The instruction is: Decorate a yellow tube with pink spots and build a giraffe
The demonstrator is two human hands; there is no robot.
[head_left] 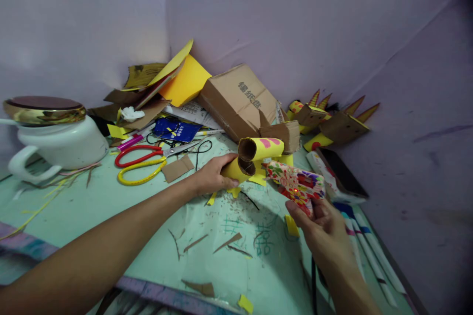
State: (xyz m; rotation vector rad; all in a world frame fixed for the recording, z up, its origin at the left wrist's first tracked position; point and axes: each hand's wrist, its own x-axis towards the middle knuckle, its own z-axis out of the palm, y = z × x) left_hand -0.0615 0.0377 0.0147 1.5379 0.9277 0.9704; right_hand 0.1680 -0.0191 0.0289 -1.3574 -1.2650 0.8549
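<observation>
My left hand point(218, 173) grips a yellow-covered cardboard tube point(236, 171) from the side, thumb on top. Against it lies a second yellow tube point(268, 147) with pink spots, its open end facing me. A piece of brown cardboard point(284, 134) sits at the tubes' far end. In my right hand point(321, 226) is a glue gun point(295, 182) with a flowery pattern and a small lit red light. Its nozzle points left, close to the tubes; whether it touches them I cannot tell.
Red-and-yellow scissors point(148, 161), a white lidded mug point(62, 138) and a cardboard box point(240, 98) stand around the hands. Spiky cardboard figures point(338, 125) line the right wall above a phone point(342, 172) and several markers point(373, 251). Paper scraps point(199, 288) litter the table.
</observation>
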